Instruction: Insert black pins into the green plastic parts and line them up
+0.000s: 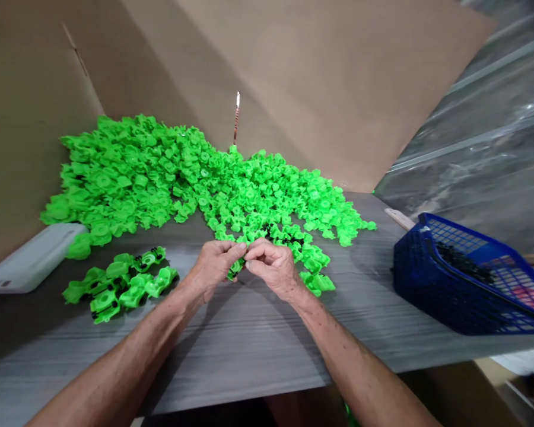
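Currently my left hand (214, 267) and right hand (273, 268) pinch a small green plastic part (235, 270) between them, above the grey worktop (244, 338), at the near edge of a heap of similar green parts (249, 184); a blue plastic basket (420, 279) sits off to the right.

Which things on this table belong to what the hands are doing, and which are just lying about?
Part of the job: left hand and right hand pinching a green plastic part; heap of green plastic parts; green parts with black pieces; probably blue basket of black pieces.

Lying about: white plastic case; thin striped stick.
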`<state>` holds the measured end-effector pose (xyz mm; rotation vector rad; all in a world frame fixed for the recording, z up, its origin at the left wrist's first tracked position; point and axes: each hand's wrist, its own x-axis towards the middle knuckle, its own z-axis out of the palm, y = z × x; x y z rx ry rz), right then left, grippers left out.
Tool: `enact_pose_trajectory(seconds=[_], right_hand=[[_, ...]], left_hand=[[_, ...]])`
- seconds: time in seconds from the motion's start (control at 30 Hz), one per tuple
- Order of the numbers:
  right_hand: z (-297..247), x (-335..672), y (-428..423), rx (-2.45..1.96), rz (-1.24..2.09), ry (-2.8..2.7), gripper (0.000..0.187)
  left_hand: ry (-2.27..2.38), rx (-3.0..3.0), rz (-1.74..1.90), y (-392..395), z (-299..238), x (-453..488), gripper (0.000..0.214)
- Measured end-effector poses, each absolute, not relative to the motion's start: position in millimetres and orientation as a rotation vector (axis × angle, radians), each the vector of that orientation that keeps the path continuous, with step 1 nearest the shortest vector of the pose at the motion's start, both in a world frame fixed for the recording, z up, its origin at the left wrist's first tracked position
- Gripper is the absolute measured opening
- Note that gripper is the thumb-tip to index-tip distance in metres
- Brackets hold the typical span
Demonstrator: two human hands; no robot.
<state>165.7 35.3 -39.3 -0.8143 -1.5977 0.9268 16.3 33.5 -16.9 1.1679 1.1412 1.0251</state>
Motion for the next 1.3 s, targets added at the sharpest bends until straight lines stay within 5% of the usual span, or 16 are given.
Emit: enact_pose_trajectory(seconds=[0.6,0.77,0.97,1.17,1.3], right_hand=[[-46,162,37,-0.929,0.913,-1.434,0.003],[-57,175,48,-1.035,0.761,-1.502,0.008],[-69,169,47,-1.014,0.294,-1.972,0.021],[-74,163,44,-1.057,0.226,-2.095,0.021],[-78,165,47,-1.137,0.197,-2.114,0.023]], left_hand=[[1.148,1.187,1.063,36,-11,10,0.040],[1.499,1.516,1.266,56,-6,-37,0.034],[1.929,1.970,0.727,56,-16,-82,0.030],[2.165,2.325,0.186,39,-15,-89,0.035],[2.279,2.362,0.163,29,-13,-81,0.037]])
